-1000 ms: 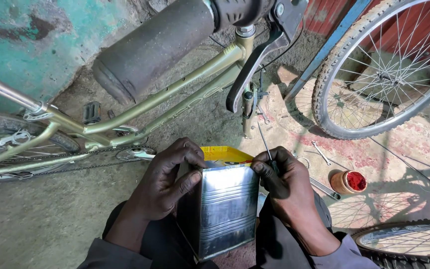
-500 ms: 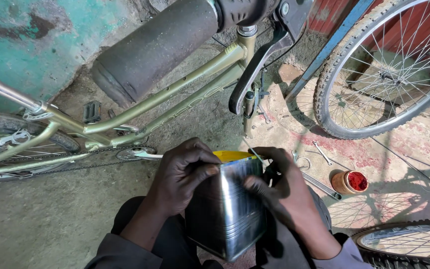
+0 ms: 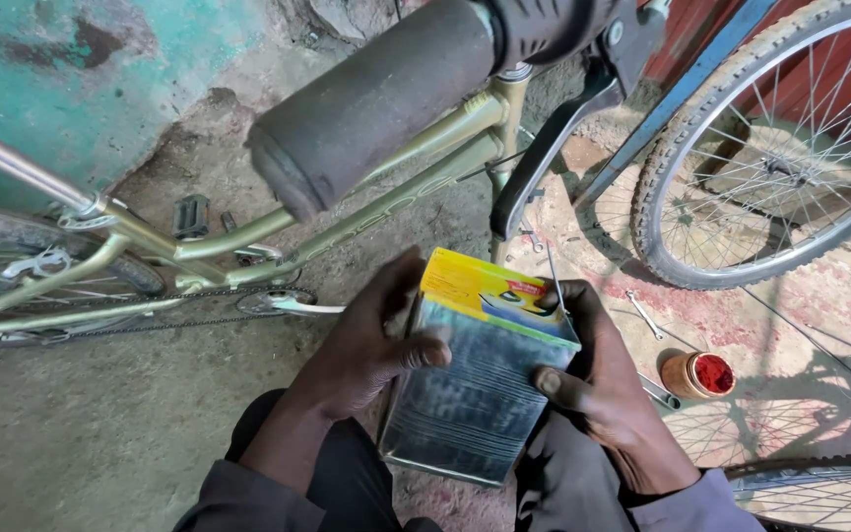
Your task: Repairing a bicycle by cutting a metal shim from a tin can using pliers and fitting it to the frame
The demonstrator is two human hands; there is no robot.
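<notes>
Both hands grasp a metal tin [image 3: 480,389] w/ yellow side: left hand [image 3: 371,345] & right hand [image 3: 598,389] clenched on it; thin spoke [image 3: 556,281] by right fingers, bottom end hidden.

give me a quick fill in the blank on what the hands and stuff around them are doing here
1. Both hands, the left hand and the right hand, grip a rectangular metal ____.
2. The top face of the tin is coloured ____.
3. The small pot on the ground holds something ____.
4. The bicycle wheel stands to the person's ____.

Missing words: tin; yellow; red; right
</notes>
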